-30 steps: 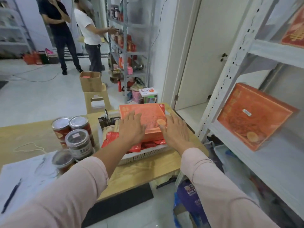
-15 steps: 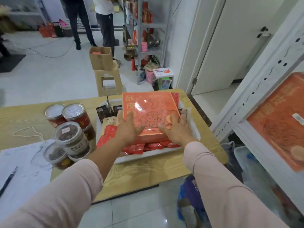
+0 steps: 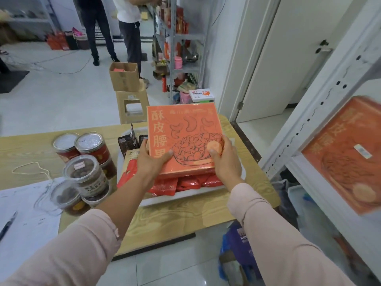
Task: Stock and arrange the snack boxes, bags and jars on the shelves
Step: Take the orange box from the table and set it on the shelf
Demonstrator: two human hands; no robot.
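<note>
two hands grip a flat orange snack box (image 3: 183,139) printed with cashews, tilted so its printed face shows toward the camera, its near edge lower than its far edge. left hand (image 3: 153,159) is closed around the near left corner, thumb pressed on the printed face and fingers tucked out of sight behind it; right hand (image 3: 225,159) is closed around the near right corner, thumb lying on the face beside a round pale sticker, fingers wrapped along the right edge. both pale pink sleeves reach in from the bottom of the view. the box sits above a white tray (image 3: 185,196) on the wooden table (image 3: 179,217); whether its near edge touches the goods beneath cannot be told. red snack bags (image 3: 185,182) lie in the tray under the box, with dark packets (image 3: 127,142) standing at the tray's far left. to the left of the tray a cluster of jars (image 3: 86,174) stands, some stacked, some red-labelled with silver lids, others clear with dark contents. white paper (image 3: 26,219) and a pen (image 3: 7,225) lie at the table's left end. on the right, a white metal shelf unit (image 3: 321,112) holds another orange box (image 3: 346,153) leaning on its shelf, blurred. across the room, a cardboard carton (image 3: 123,76) rests on a stool (image 3: 132,105), and two people stand near a grey rack (image 3: 181,36) of goods.
</note>
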